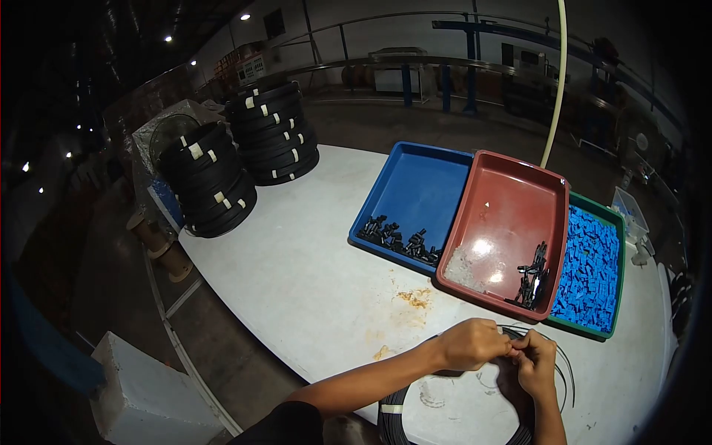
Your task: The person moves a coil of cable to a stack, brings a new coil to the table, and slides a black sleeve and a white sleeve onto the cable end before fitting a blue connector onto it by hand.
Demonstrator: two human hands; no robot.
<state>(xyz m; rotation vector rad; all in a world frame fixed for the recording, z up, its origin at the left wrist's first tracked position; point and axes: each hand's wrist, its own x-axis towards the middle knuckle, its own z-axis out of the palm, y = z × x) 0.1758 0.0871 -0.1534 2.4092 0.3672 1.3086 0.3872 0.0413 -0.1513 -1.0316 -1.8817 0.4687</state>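
My left hand [475,345] and my right hand [537,361] meet above a coil of black cable [393,426] at the table's front edge. Both are closed, with thumbs and fingertips pinched together. Whatever sits between the fingertips is too small and too hidden to make out. Loose strands of thin black cable [572,378] curve out behind the hands and down to the right. White tape [391,409] wraps the coil on its left side. My forearms and hands cover part of the ring.
Past the hands stand a blue tray [423,178] and a red tray [512,193], both with small black parts, and a green tray [612,326] full of blue pieces [589,267]. Two stacks of taped black coils [208,178] [273,133] rise at the table's [311,245] far left.
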